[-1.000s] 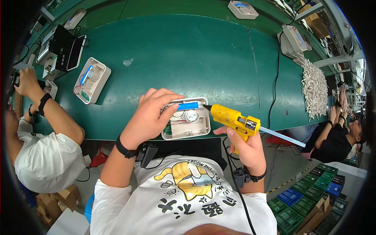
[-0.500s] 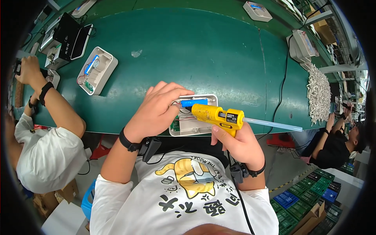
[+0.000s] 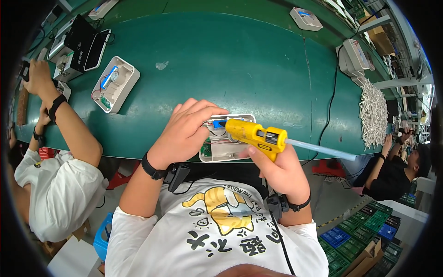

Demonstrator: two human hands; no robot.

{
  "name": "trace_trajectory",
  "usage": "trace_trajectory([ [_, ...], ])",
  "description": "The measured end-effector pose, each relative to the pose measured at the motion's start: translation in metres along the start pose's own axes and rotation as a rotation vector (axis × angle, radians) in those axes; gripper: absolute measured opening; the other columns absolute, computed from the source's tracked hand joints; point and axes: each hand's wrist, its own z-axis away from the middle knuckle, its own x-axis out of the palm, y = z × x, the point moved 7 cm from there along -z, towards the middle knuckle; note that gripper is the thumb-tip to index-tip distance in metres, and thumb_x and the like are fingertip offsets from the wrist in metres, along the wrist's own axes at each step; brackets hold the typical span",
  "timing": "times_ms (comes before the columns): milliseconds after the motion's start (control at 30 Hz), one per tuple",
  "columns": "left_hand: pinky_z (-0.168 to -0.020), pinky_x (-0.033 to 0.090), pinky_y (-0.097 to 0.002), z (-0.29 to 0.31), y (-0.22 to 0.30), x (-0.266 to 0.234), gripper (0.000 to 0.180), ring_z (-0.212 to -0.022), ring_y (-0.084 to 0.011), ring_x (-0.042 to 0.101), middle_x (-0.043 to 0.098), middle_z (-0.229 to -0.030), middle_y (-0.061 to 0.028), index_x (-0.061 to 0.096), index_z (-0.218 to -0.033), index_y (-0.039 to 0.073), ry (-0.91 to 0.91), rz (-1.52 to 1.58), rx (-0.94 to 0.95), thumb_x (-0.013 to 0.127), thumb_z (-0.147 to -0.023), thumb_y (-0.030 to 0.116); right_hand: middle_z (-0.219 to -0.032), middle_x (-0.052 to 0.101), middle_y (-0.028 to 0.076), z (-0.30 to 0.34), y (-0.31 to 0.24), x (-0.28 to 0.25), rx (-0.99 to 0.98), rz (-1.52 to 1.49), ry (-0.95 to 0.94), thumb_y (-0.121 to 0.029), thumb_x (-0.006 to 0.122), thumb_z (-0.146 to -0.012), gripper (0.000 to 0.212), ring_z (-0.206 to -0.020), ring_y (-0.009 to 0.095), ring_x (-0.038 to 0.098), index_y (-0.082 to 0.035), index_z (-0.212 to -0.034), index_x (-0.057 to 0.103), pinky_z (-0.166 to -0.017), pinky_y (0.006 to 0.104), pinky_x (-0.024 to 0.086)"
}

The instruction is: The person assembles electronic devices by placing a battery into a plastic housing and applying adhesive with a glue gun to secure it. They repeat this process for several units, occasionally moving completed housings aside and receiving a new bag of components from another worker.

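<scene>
A yellow hot glue gun (image 3: 247, 132) is in my right hand (image 3: 284, 170), whose fingers wrap its handle. A clear glue stick (image 3: 320, 149) juts out of its rear. The gun's dark nozzle points left, at a blue cylindrical battery (image 3: 218, 123) inside a white plastic housing (image 3: 229, 156). Wires and a green circuit board (image 3: 206, 148) also lie in that housing. My left hand (image 3: 183, 134) grips the housing's left end, fingers over its far rim and thumb by the battery. The gun's body hides part of the battery.
Another open white housing (image 3: 121, 87) with battery and board lies to the left. A black cable (image 3: 333, 104) runs across the green table (image 3: 240, 60), left of a pile of small white pieces (image 3: 374, 113). Co-workers sit at both sides; one's forearm (image 3: 76, 124) rests at the left.
The glue gun has shifted slightly, its nozzle now over the battery and covering more of it. My left hand stays on the housing. The left co-worker's hands have moved a little.
</scene>
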Motion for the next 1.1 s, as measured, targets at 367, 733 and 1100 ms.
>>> trace_trajectory([
  [367, -0.086, 0.054, -0.0385, 0.007, 0.000, -0.021, 0.049, -0.094, -0.0235, 0.065, 0.070, -0.116, -0.0126, 0.070, -0.131, 0.003, 0.134, -0.039, -0.039, 0.053, -0.085, -0.004, -0.117, 0.074, 0.024, 0.000, 0.056, -0.067, -0.223, -0.521, 0.122, -0.020, 0.059, -0.109, 0.025, -0.060, 0.013, 0.062, 0.000, -0.124, 0.063, -0.053, 0.0279, 0.053],
  [733, -0.091, 0.061, -0.0385, -0.074, -0.047, -0.048, 0.041, -0.107, -0.0202, 0.074, 0.073, -0.127, -0.0124, 0.063, -0.143, 0.002, 0.306, 0.319, -0.512, 0.053, -0.104, 0.001, -0.114, 0.072, 0.027, -0.010, 0.101, -0.091, -0.417, -0.759, 0.267, -0.022, 0.055, -0.111, 0.022, -0.057, 0.017, 0.058, -0.001, -0.115, 0.059, -0.056, 0.0350, 0.053],
  [1100, -0.127, 0.032, -0.0523, -0.002, 0.005, -0.123, 0.086, -0.152, -0.0443, 0.042, 0.042, -0.167, -0.0227, 0.038, -0.166, 0.008, 0.695, -0.691, 0.041, 0.076, -0.089, 0.008, -0.115, 0.072, 0.026, -0.017, 0.104, -0.088, -0.397, -0.776, 0.218, -0.021, 0.055, -0.111, 0.021, -0.060, 0.017, 0.059, -0.001, -0.115, 0.060, -0.058, 0.0350, 0.053],
])
